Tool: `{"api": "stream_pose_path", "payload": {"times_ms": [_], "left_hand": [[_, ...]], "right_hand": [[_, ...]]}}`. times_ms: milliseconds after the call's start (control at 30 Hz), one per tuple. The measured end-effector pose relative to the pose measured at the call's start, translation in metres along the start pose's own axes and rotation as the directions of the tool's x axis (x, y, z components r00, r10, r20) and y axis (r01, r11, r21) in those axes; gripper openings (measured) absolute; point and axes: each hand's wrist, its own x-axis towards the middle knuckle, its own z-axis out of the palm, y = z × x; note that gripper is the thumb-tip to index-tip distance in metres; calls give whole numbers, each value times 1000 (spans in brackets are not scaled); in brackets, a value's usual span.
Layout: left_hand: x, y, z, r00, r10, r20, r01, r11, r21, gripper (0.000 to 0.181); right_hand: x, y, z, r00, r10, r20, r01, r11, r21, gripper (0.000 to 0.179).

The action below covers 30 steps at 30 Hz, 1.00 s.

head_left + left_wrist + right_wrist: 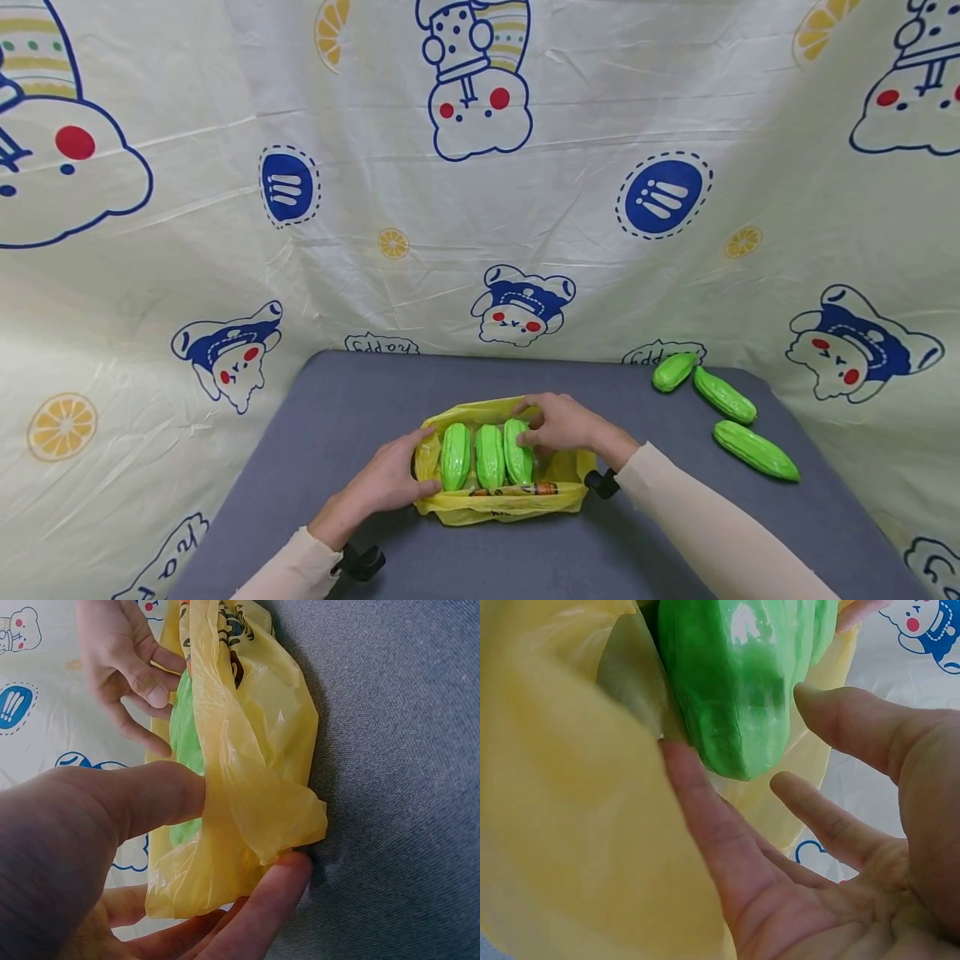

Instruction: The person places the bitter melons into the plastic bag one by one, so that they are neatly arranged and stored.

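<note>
A yellow plastic bag [510, 507] lies on the table with its mouth spread upward. Inside it, three glossy ridged green gourds stand side by side: a left one [456, 457], a middle one [490, 458] and a right one [516, 462]. My left hand [386, 477] grips the bag's left end, its thumb and fingers around the plastic in the left wrist view. Over the bag, my right hand [564, 427] is at the right gourd. The right wrist view shows its fingers spread around the lower end of a gourd [739, 697], not closed on it.
Three more green gourds lie at the table's back right: a far one [673, 372], a middle one [724, 396] and a nearer one [756, 451]. The grey table [360, 400] meets a printed white sheet [375, 183] behind and at both sides.
</note>
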Motion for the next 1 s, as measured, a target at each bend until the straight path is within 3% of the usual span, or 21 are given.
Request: {"api": "stream_pose_path", "payload": {"times_ms": [633,800,1000], "left_hand": [[0,-1,1,1000,-23,2,23,1000,-6,88],[-1,0,-1,1000,-22,-3,22,1000,-2,89],[-1,0,-1,1000,-21,-1,21,1000,-5,89]], "right_hand": [[-22,1,-6,988,-36,-153,31,999,-37,48],[-27,6,-9,968,-98,-232,92,995,-37,42],[-36,16,-14,927,-178,-331,155,983,-94,35]]}}
